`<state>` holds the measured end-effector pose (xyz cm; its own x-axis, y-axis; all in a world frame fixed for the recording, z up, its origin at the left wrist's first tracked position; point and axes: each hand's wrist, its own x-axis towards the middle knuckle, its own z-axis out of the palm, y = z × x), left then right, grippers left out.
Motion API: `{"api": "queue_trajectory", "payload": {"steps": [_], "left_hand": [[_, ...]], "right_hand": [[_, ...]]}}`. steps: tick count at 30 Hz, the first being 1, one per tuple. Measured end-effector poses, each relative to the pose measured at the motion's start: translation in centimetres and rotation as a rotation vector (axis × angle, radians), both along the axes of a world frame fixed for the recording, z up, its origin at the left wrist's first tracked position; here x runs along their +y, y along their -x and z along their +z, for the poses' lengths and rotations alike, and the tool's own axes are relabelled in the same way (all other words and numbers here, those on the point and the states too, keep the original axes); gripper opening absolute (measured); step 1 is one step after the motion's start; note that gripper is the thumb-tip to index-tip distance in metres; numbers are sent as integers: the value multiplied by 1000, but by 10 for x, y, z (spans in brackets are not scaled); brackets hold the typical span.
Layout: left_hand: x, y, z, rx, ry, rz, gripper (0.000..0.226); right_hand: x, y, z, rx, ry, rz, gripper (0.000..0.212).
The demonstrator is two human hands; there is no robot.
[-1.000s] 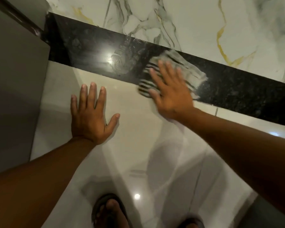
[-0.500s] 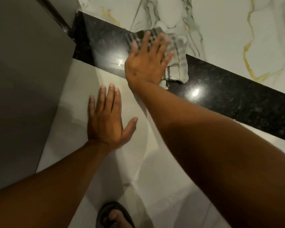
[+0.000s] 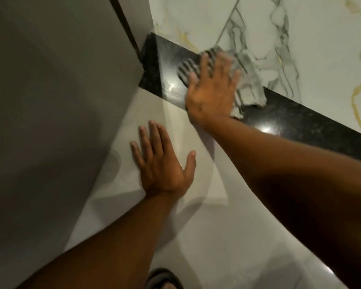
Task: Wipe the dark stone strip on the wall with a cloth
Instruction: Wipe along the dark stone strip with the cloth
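The right hand [image 3: 212,88] lies flat with its fingers spread, pressing the cloth [image 3: 247,80] against the wall; it does not curl around the cloth. The cloth is striped, thin and soft. It looks light and floppy, so a flat palm in its middle is the best hold, or it could bunch up or slip. The cloth sits on the dark stone strip [image 3: 300,119], near the strip's left end, and spills over its top edge onto the white marble [image 3: 321,49]. The stone is hard, shiny and probably slippery. The left hand [image 3: 162,165] rests open on the pale tile [image 3: 196,236] below, holding nothing. No boxes or bowls are here.
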<state>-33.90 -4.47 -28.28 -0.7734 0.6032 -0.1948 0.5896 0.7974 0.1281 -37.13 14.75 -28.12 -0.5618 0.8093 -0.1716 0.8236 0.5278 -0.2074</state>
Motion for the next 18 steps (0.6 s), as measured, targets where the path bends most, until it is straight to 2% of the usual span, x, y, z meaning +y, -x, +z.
{"api": "queue_trajectory", "payload": {"steps": [4,8,10,15,18], "left_hand": [[1,7,-2,-18,19,7,104],[-2,7,-1,-4,-6,-14,105],[1,11,0,1,-8,-34,105],[2,16,0,-36,6,-16,109],[12,19,-2,-60,0,-27,113]], "right_hand": [[1,62,3,4,17,399,63],[22,5,6,6,22,926,60],[29,-8,9,27,32,925,59],[23,63,17,36,36,572,60],[39,92,23,15,39,603,62]]}}
